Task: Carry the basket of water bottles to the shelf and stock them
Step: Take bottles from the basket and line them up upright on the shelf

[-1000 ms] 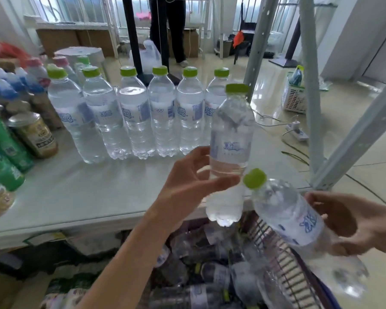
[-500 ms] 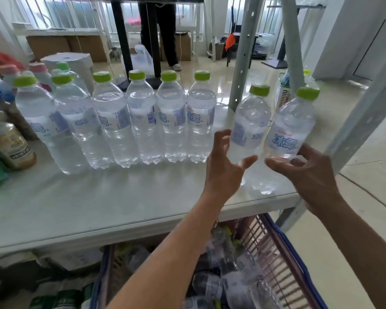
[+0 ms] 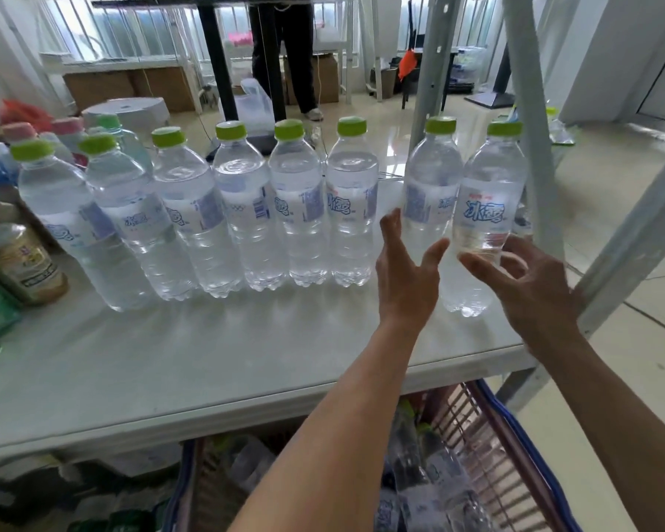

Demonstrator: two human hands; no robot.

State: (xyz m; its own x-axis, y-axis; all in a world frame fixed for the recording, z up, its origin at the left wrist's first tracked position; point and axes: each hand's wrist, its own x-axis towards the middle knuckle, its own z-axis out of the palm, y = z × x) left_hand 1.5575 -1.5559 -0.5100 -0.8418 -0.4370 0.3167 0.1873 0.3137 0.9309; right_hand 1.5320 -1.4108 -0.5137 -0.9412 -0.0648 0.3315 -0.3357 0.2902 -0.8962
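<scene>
Two green-capped water bottles stand at the right end of the white shelf (image 3: pixel 208 359): one (image 3: pixel 430 186) behind my left hand (image 3: pixel 407 278), the other (image 3: pixel 486 209) just left of my right hand (image 3: pixel 530 289). Both hands have their fingers spread, close to the bottles' lower halves and gripping nothing. A row of several more bottles (image 3: pixel 242 209) stands to the left, with a gap before the two new ones. Below the shelf edge, the blue-rimmed basket (image 3: pixel 515 428) holds more bottles (image 3: pixel 430 493) lying down.
Grey shelf uprights (image 3: pixel 530 147) rise right behind the two bottles, and a slanted brace (image 3: pixel 630 243) runs at the far right. Jars and green packs (image 3: pixel 20 263) crowd the shelf's left end. A person's legs (image 3: pixel 285 51) stand beyond the shelf.
Both bottles came up from over the basket and now stand on the shelf's right end. My hands have loosened from them and spread their fingers.
</scene>
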